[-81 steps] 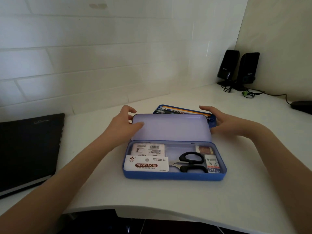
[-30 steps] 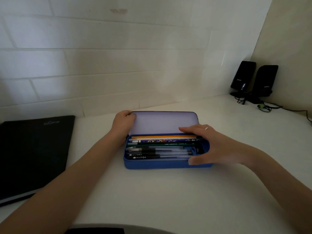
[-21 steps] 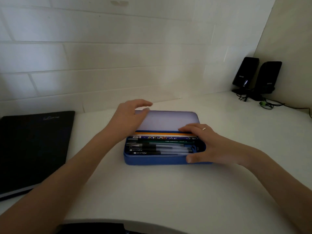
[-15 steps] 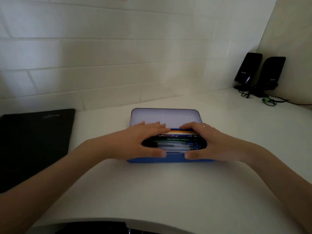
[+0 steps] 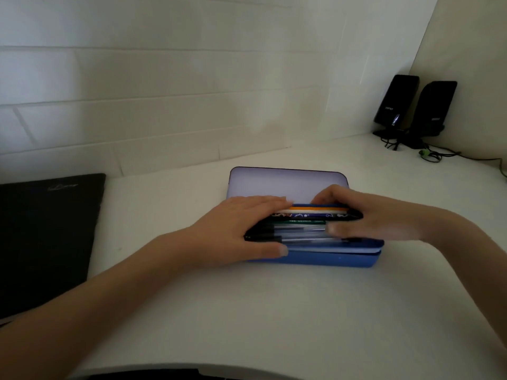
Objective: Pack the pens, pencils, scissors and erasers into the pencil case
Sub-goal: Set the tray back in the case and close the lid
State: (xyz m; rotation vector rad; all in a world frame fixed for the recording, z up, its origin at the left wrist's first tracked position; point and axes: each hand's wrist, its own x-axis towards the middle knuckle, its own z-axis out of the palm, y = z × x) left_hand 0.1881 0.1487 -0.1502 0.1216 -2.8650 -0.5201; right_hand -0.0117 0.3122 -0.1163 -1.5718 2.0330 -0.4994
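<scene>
A blue pencil case (image 5: 329, 260) lies in the middle of the white desk with its pale lilac lid (image 5: 285, 183) standing open behind. On top sits an inner tray filled with several pens and pencils (image 5: 301, 231). My left hand (image 5: 233, 226) spans the tray's left end, fingers at the back and thumb along the front edge. My right hand (image 5: 378, 215) holds the right end, fingers curled over the back rim and thumb lying on the pens. The tray's right end sits slightly above the case's rim. Scissors and erasers are hidden under the tray.
A black closed laptop (image 5: 46, 237) lies at the left of the desk. Two black speakers (image 5: 395, 105) (image 5: 436, 108) with cables (image 5: 428, 154) stand in the far right corner. A white tiled wall runs behind the case. The desk's front edge curves near me.
My left hand left the lid and came down onto the tray's left end. The pen tray now lies over the lower compartment, covering the scissors and erasers.
</scene>
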